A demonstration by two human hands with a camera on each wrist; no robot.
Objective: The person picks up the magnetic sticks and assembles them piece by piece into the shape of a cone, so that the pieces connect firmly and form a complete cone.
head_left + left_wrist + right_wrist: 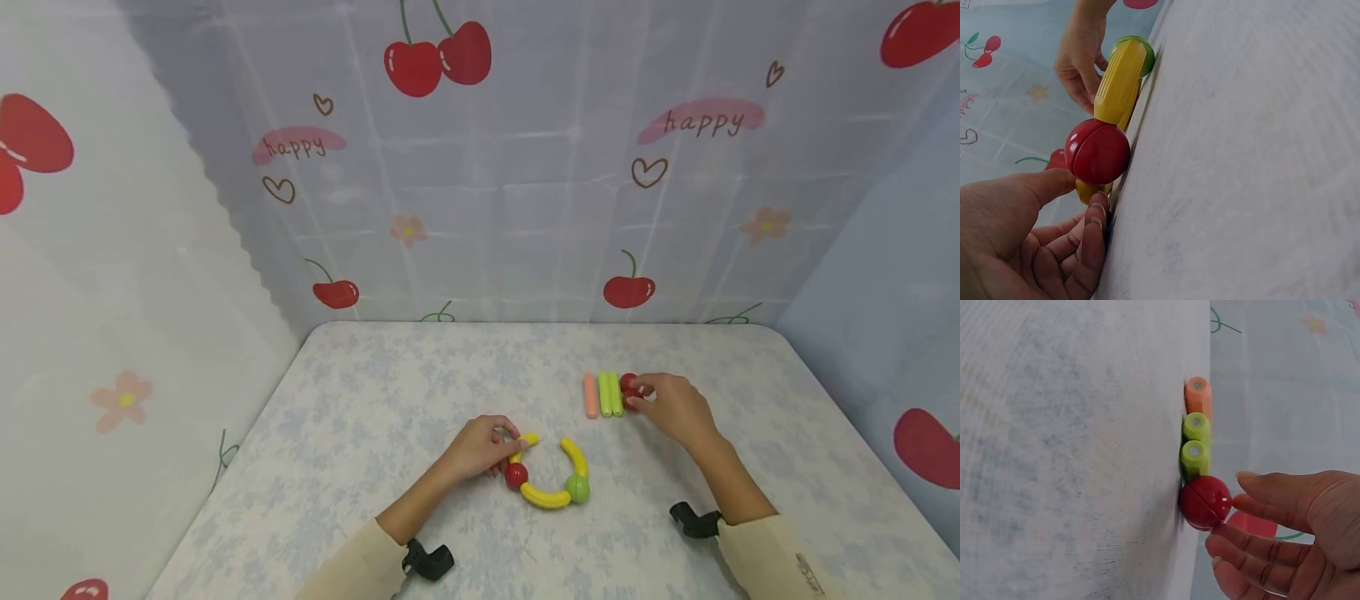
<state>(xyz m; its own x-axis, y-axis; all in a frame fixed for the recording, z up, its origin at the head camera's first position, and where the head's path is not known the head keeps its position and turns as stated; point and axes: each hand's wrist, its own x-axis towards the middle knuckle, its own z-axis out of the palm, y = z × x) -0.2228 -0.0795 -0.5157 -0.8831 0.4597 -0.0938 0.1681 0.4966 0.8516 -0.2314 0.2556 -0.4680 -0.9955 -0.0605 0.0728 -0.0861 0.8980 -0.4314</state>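
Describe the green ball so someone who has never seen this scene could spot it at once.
On the table, find the open ring of yellow pieces by the left hand. The green ball sits at the ring's lower right in the head view, between two pieces. It is the only green ball; the ring's other, a red ball, is across from it.

We see three bent yellow sticks (546,499), a red ball (517,476) and a green ball (577,488) making a ring, its gap facing the surface's (420,375) back edge. Two more red balls (628,382) sit together nearer that edge's right corner.
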